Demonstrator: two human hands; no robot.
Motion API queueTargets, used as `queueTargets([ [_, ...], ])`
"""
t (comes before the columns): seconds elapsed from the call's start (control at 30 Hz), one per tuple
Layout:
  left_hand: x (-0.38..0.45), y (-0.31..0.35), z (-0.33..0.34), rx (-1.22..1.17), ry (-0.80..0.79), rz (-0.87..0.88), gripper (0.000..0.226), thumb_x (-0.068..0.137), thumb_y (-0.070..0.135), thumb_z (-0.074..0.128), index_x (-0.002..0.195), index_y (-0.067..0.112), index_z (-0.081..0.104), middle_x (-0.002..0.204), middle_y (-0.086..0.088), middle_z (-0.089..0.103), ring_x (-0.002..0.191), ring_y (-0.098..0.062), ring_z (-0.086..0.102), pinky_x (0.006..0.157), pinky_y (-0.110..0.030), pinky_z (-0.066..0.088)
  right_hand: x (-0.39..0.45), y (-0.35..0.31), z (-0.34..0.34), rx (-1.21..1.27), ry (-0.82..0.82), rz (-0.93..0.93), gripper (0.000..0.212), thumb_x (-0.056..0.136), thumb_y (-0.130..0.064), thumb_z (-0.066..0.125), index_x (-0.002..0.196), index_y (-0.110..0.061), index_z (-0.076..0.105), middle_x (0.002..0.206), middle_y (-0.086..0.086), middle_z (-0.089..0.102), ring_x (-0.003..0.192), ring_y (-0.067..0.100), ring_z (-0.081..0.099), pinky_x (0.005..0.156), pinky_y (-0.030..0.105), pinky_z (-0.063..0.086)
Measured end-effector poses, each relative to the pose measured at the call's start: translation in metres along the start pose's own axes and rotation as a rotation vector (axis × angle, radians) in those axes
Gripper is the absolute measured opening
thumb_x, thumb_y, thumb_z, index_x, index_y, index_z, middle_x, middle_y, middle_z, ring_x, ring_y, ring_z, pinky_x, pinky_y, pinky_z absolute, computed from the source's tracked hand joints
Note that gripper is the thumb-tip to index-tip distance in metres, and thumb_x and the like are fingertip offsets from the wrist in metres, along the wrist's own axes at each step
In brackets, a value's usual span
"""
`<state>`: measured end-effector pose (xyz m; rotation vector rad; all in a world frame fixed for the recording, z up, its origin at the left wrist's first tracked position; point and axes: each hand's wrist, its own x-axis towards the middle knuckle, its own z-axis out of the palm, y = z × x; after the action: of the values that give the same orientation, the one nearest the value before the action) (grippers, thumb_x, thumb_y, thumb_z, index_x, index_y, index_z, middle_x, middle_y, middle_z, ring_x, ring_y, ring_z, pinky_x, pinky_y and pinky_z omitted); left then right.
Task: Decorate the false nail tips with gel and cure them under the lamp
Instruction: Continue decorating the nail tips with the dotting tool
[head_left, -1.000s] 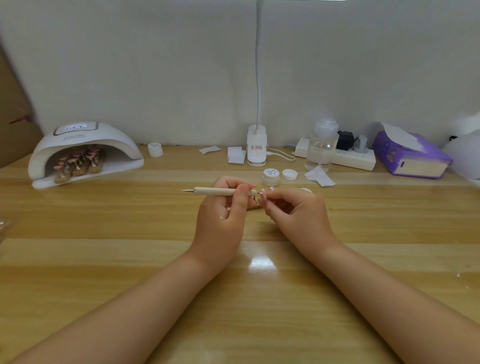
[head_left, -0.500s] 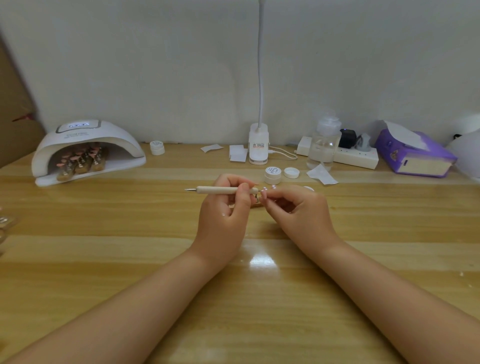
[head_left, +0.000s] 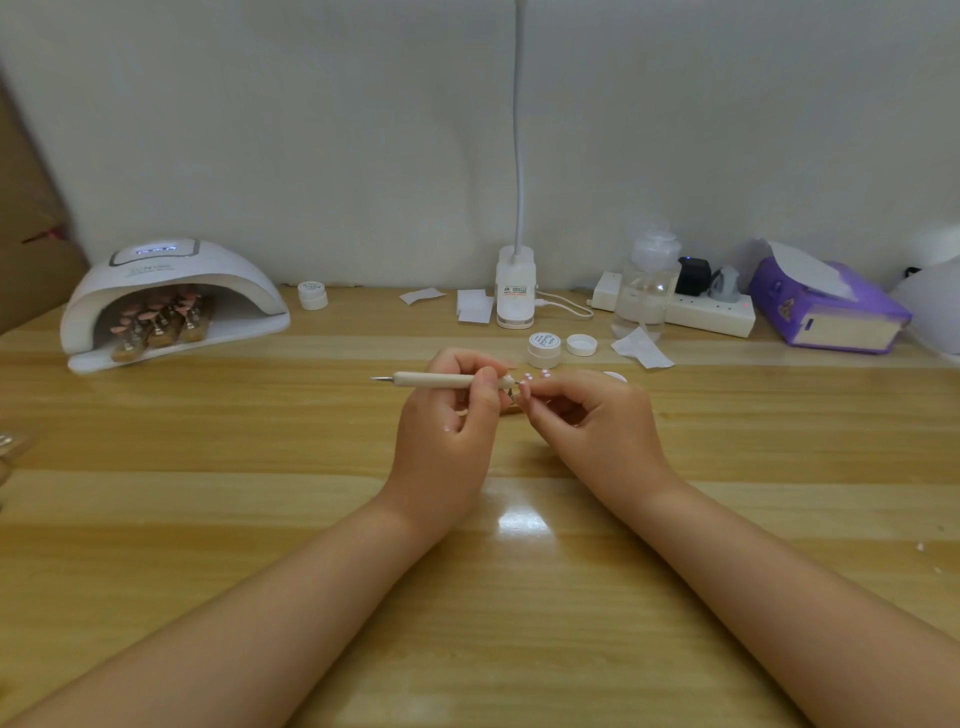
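My left hand (head_left: 447, 431) grips a wooden dotting pen (head_left: 436, 380) held level, its metal point to the left. The pen's right end meets a small nail tip on a stand (head_left: 514, 399) that my right hand (head_left: 597, 426) pinches; the tip is mostly hidden by my fingers. A white curing lamp (head_left: 171, 296) stands at the back left, its display lit. Inside it sit several pink nail tips on wooden stands (head_left: 161, 322). An open gel pot (head_left: 544, 349) and its lid (head_left: 581, 344) lie just behind my hands.
Along the wall stand another gel pot (head_left: 312, 295), a clip lamp base (head_left: 515, 293), a clear bottle (head_left: 647, 286), a power strip (head_left: 696, 309) and a purple tissue box (head_left: 826, 312). Paper scraps (head_left: 641, 349) lie near the bottle. A small white object (head_left: 615, 376) peeks out behind my right hand.
Both hands have kept their grips and stayed together at the table's middle. The view shifted slightly; the things on the table stay where they were.
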<state>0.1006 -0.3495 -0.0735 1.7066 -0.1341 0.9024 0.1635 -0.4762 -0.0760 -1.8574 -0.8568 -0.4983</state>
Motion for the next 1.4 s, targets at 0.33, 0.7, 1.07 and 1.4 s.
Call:
queueTargets([
  [0.33, 0.0006, -0.0003, -0.0007, 0.004, 0.001, -0.004, 0.013, 0.090, 0.023, 0.046, 0.084, 0.028, 0.055, 0.074, 0.019, 0.067, 0.072, 0.001, 0.065, 0.066, -0.013, 0.050, -0.0006, -0.0012, -0.0009, -0.007, 0.004, -0.014, 0.005, 0.082, -0.011, 0.071, 0.083, -0.010, 0.076, 0.068, 0.003, 0.069, 0.061, 0.012, 0.059, 0.061, 0.021, 0.048],
  [0.7, 0.0007, -0.0023, -0.0018, 0.017, 0.008, -0.001, 0.012, 0.090, 0.024, 0.046, 0.084, 0.029, 0.056, 0.073, 0.015, 0.066, 0.072, -0.003, 0.065, 0.067, -0.017, 0.052, -0.0008, -0.0007, -0.0008, -0.001, 0.006, -0.011, 0.004, 0.082, -0.011, 0.072, 0.083, -0.011, 0.076, 0.069, 0.002, 0.069, 0.061, 0.012, 0.060, 0.061, 0.028, 0.050],
  [1.07, 0.0008, -0.0030, -0.0019, 0.015, 0.010, -0.014, 0.012, 0.090, 0.025, 0.046, 0.083, 0.029, 0.055, 0.071, 0.013, 0.067, 0.071, -0.004, 0.065, 0.069, -0.023, 0.055, 0.0002, -0.0014, 0.0001, -0.002, 0.008, -0.014, 0.004, 0.082, -0.010, 0.071, 0.081, -0.009, 0.076, 0.067, 0.002, 0.068, 0.060, 0.010, 0.057, 0.060, 0.021, 0.048],
  [1.4, 0.0007, -0.0030, -0.0011, 0.010, 0.016, -0.009, 0.012, 0.090, 0.024, 0.046, 0.083, 0.028, 0.055, 0.070, 0.015, 0.067, 0.070, -0.001, 0.065, 0.066, -0.016, 0.052, -0.0001, 0.0007, 0.0008, 0.005, 0.013, -0.001, 0.004, 0.081, -0.011, 0.072, 0.081, -0.011, 0.076, 0.068, 0.001, 0.069, 0.060, 0.010, 0.059, 0.061, 0.023, 0.049],
])
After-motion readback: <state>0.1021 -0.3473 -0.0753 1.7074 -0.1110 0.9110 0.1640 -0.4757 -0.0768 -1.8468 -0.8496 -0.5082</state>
